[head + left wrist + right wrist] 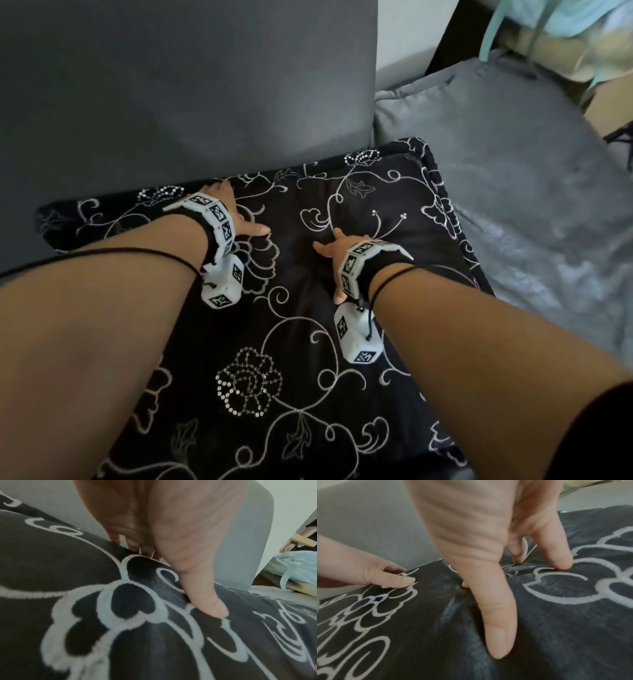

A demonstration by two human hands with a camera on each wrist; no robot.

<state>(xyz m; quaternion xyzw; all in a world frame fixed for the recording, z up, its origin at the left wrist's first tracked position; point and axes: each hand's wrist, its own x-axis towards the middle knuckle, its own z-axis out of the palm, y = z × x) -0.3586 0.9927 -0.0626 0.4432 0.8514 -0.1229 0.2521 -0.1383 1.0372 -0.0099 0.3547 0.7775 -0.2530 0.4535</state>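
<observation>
A black cushion (308, 342) with white embroidered flowers and sequins lies flat on a grey sofa. Both my hands press on its far half, fingers spread and fairly straight. My left hand (239, 212) is at the cushion's back edge, fingertips against the backrest and thumb (207, 599) pushing into the fabric. My right hand (330, 251) is nearer the middle; its thumb (498, 622) and fingers (556, 555) dent the cover (539, 628). The left hand (385, 577) shows in the right wrist view, touching the cushion. Neither hand holds anything.
The grey sofa backrest (171, 102) rises right behind the cushion. A lighter grey seat pad (513, 178) lies to the right. Pale blue cloth (555, 20) is bunched at the far right corner, above something wooden.
</observation>
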